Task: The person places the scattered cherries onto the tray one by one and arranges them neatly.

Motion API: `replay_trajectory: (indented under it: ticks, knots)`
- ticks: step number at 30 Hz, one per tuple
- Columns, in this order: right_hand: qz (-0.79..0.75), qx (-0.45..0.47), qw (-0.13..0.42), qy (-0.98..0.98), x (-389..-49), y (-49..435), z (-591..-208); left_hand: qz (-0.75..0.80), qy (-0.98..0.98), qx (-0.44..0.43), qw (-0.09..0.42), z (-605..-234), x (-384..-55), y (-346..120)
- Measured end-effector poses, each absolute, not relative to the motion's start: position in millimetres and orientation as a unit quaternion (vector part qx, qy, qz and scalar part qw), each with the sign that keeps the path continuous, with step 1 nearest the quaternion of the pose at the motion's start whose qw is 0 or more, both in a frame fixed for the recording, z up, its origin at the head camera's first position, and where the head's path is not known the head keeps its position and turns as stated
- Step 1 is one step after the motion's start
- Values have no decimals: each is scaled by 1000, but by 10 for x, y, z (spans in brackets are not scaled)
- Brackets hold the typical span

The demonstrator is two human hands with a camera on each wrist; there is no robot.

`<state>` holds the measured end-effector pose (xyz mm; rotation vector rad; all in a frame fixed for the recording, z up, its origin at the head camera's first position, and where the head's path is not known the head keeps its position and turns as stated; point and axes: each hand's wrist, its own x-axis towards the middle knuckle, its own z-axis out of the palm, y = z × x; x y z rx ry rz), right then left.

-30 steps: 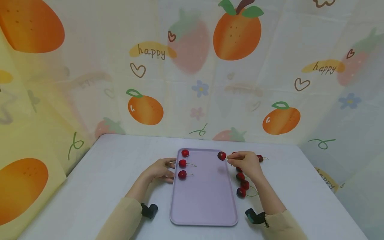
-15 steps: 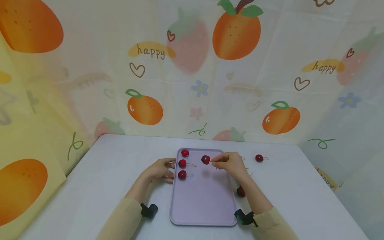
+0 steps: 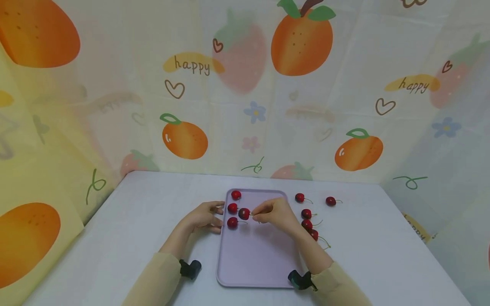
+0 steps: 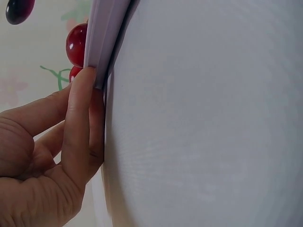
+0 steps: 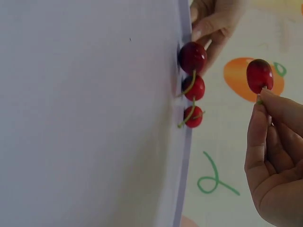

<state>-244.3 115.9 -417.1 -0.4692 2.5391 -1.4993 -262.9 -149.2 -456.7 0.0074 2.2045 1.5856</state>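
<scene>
Right hand [image 3: 276,213]: cherry [image 3: 243,213] pinched by the stem [image 5: 259,100], held over the tray [image 3: 252,263]!
Left hand [image 3: 204,216]: tray's edge touched, fingers [image 4: 78,123] extended.

Head view looks forward-down from behind the grip; close wrist views face right hand [image 5: 279,172] and left hand [image 4: 54,189], sharing tray [image 4: 102,40].

1. Looks softly, rather dimly lit overall.
2. Casts faint shadows on the tray [image 3: 260,259] beneath the right hand [image 3: 274,212].
3. Glints in small white spots off the cherries [image 5: 193,57].
4. Blurs at the far wall [image 4: 28,56] in the left wrist view.
</scene>
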Motion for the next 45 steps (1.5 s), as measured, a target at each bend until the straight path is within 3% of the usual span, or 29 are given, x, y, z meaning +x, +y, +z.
replay_trajectory:
  ticks: [31,45]
  knots:
    - [-477,-207,181,835,-2493,923,-4457,580,787,9,210,-4559,-2616,-1493]
    - [-468,-215,194,835,-2484,872,-4522,588,781,15,211,-4552,-2611,-1499]
